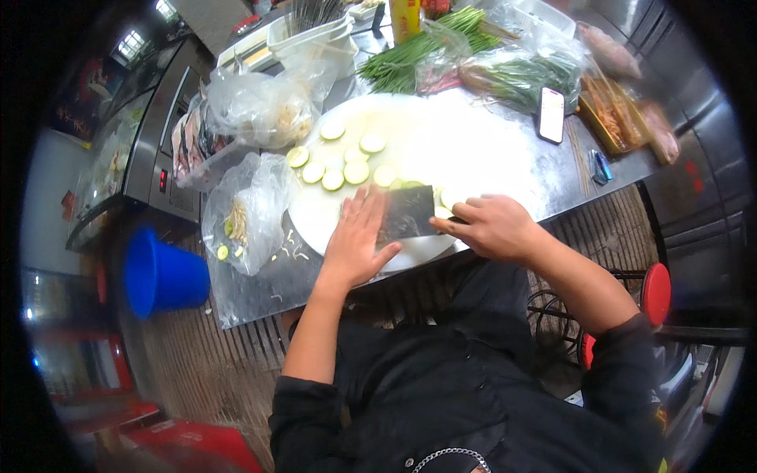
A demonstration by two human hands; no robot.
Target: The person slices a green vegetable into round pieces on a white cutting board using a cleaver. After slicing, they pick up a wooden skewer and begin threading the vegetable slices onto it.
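Note:
A cleaver lies nearly flat over the near part of a round white cutting board. My right hand grips its handle from the right. My left hand is spread at the blade's left end, fingers pointing away from me; whether it presses on the blade or the board beside it I cannot tell. Several pale green-rimmed vegetable slices are scattered on the board beyond my left hand. More slices show beside the blade near my right hand, partly hidden by the cleaver. Glare washes out the board's right side.
Plastic bags, one holding scraps, lie left on the metal table. Green stalks and a white container stand behind. At right are a phone and a skewer tray. A blue bucket and red stool flank the table.

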